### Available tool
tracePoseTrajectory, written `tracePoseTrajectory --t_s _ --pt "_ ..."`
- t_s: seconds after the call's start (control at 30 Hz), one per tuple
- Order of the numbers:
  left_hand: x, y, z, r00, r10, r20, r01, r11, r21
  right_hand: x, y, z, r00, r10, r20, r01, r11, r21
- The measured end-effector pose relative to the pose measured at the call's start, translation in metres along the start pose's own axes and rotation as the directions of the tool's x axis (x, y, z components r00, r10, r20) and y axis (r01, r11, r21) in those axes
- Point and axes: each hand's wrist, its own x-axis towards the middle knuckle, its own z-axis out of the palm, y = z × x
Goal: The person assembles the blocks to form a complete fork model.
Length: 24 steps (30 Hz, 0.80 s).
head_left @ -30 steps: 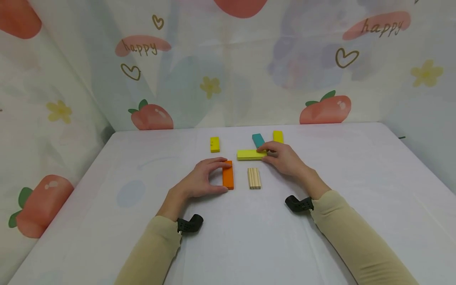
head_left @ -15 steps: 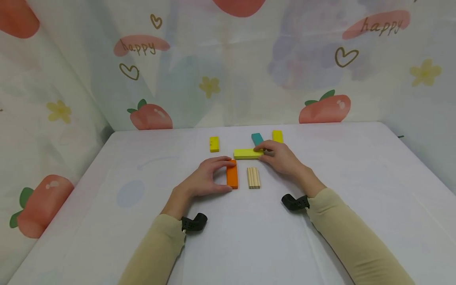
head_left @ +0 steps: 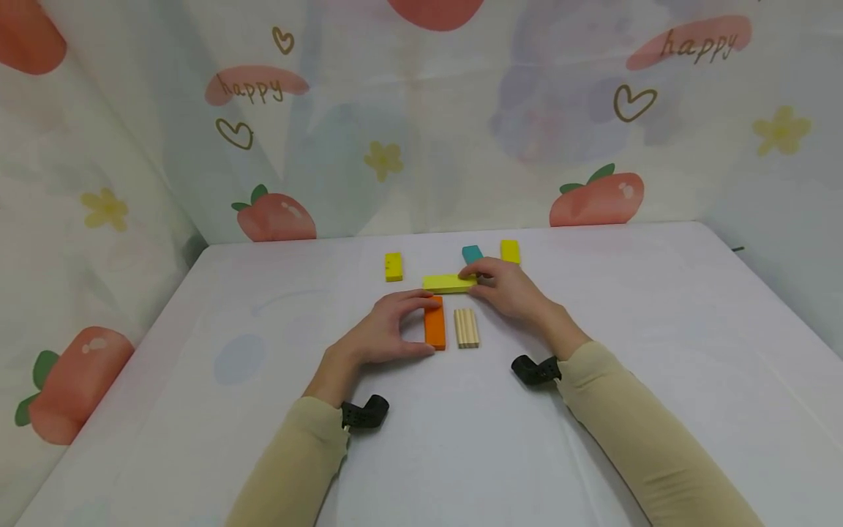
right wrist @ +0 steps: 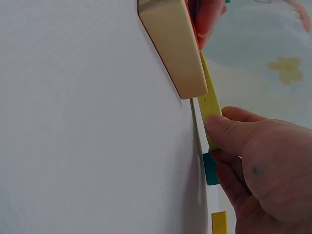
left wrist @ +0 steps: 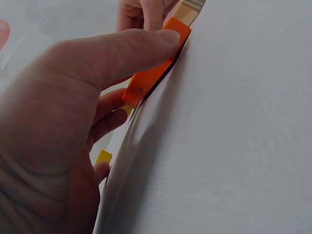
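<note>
My left hand (head_left: 385,329) pinches an orange block (head_left: 435,326) lengthwise, thumb at its near end and fingertips at its far end. In the left wrist view the thumb presses the end of the orange block (left wrist: 156,68). My right hand (head_left: 510,289) holds the right end of a long yellow-green block (head_left: 441,284), which lies crosswise just beyond the orange one. The right wrist view shows thumb and fingers on either side of the yellow-green block (right wrist: 209,102). A ridged, light wooden block (head_left: 467,328) lies right of the orange block, between the hands.
Behind the hands lie a small yellow block (head_left: 393,267) on the left, a teal block (head_left: 471,254) partly hidden by the right hand, and another yellow block (head_left: 510,251). A white cloth covers the table (head_left: 461,439); a patterned curtain (head_left: 421,132) hangs along its far edge.
The left hand has moved the orange block to the right, closer to the wooden block. The right hand has shifted the yellow-green block to the left, so its left end now lies behind the orange block.
</note>
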Motion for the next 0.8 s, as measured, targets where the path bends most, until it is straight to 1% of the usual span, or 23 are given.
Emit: tracePoseTrajectory --t_s 0.33,0.57,0.8 --pt "0.0029 0.0025 0.0033 1.0 -0.002 -0.003 0.002 1.0 0.009 0.0048 -0.0049 0.0021 0.999 -0.03 0.016 0.03 1.0 -0.001" --pt "0.0058 0.0052 0.0048 1.0 -0.001 0.0 0.001 1.0 -0.001 0.008 -0.0063 0.0034 0.999 -0.008 0.031 0.008 1.0 -0.006" --pt "0.0064 0.0043 0.0046 1.0 0.009 0.003 -0.009 1.0 0.002 0.0089 -0.0062 0.0038 0.999 0.015 0.04 -0.015 1.0 -0.002"
